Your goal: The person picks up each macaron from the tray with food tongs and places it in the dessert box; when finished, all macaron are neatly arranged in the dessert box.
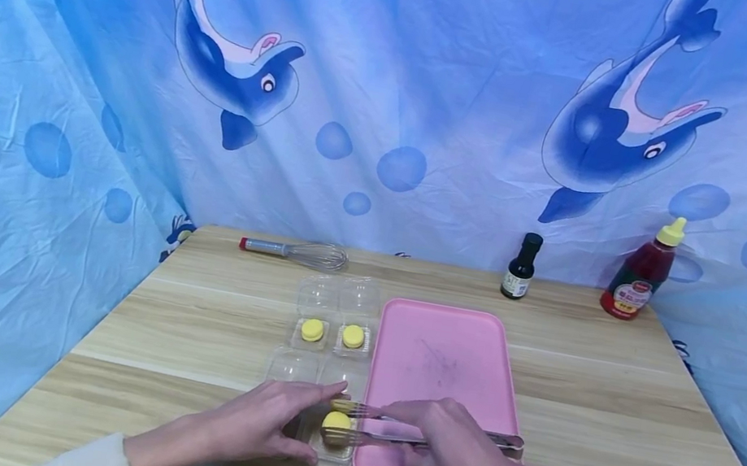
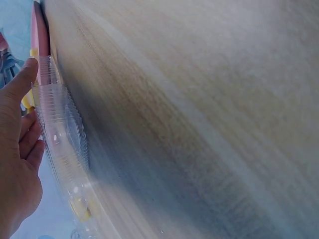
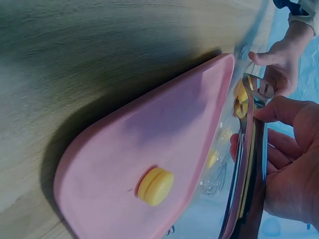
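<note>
My right hand (image 1: 455, 454) holds metal tongs (image 1: 394, 437) with fork-like ends. Their prongs lie around a yellow macaron (image 1: 336, 421) in the front right cup of a clear plastic box (image 1: 343, 456). Beside that cup is my left hand (image 1: 260, 420), thumb and forefinger spread; in the left wrist view its thumb lies at the rim of the clear box (image 2: 60, 114). Another yellow macaron (image 3: 156, 186) sits on the pink tray (image 3: 164, 127), hidden behind my right hand in the head view. The front left cup is mostly covered by my left hand.
Behind, two more macarons (image 1: 312, 330) sit in clear cups with raised lids (image 1: 318, 296). A whisk (image 1: 314, 255) lies at the table's back edge. At the back right stand a small dark bottle (image 1: 520, 267) and a red sauce bottle (image 1: 640, 278) with a yellow cap.
</note>
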The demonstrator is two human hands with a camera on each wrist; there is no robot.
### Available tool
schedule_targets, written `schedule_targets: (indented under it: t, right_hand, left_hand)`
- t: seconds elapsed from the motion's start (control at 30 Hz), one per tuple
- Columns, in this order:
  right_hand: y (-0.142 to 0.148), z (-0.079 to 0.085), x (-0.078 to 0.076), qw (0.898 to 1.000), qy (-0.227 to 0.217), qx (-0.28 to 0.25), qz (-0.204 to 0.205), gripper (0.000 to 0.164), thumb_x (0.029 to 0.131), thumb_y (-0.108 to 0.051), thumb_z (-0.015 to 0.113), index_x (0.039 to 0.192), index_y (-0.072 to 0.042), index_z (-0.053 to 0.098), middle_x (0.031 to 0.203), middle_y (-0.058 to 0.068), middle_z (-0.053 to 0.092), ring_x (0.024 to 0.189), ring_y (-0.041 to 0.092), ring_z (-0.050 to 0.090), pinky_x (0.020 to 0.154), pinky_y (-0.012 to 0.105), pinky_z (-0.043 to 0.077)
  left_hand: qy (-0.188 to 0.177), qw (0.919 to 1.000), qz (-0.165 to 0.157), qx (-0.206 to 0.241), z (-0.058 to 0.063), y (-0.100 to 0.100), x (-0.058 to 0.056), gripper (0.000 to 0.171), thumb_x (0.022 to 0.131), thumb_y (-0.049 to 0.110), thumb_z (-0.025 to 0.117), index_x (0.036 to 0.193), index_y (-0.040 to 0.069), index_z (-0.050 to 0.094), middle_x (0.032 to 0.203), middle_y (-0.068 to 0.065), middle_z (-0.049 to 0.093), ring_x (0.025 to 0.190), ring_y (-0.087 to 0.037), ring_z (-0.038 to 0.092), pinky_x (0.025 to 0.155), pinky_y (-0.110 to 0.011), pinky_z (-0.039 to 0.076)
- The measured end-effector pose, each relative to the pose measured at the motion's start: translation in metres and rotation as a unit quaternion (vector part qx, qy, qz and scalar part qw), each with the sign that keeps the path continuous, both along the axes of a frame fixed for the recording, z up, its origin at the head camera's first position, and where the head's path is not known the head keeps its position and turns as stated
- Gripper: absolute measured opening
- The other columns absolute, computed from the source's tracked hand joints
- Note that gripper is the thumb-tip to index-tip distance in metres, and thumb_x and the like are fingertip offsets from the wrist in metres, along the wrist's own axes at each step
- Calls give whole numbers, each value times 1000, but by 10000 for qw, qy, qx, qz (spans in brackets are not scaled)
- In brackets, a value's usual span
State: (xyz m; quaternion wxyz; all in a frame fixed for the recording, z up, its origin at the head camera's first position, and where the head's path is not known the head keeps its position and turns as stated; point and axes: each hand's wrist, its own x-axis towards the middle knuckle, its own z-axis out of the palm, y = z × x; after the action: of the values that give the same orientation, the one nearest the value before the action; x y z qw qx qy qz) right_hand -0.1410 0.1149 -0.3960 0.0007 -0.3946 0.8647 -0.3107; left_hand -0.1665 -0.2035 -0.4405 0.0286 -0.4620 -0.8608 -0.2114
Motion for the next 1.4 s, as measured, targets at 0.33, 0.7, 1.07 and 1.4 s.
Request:
schedule_targets:
  t: [0.33,0.7,1.07,1.4]
  right_hand:
    - [-8,1,0,9997,45,219,-114,60,74,15,78,126,-15,79,121,-5,77,111,5,69,88,33,63]
    - [-8,2,-1,9995,67,291,-102,58,75,13,79,125,-16,79,121,-6,77,111,6,69,89,35,64]
    - [-8,3,-2,9996,60,277,-78,55,78,13,77,126,-13,79,121,-6,77,114,5,68,94,36,62]
    - [-13,8,-1,9992,40,396,-89,49,79,8,81,123,-14,80,118,-6,78,109,7,71,89,34,64]
  left_hand:
    - [-28,10000,10,-32,-1,0,0,94,87,45,86,160,3,45,143,-3,67,129,-18,64,107,-43,56]
    - [-102,9999,84,-95,0,0,1,95,87,47,85,160,3,44,145,-6,66,130,-22,64,109,-44,54]
    - [-187,9996,140,-165,1,1,1,95,87,47,85,161,4,44,147,-6,64,132,-23,63,110,-45,53]
    - [-81,9999,77,-112,1,0,0,95,86,48,86,160,4,45,146,-6,65,131,-22,64,109,-44,54]
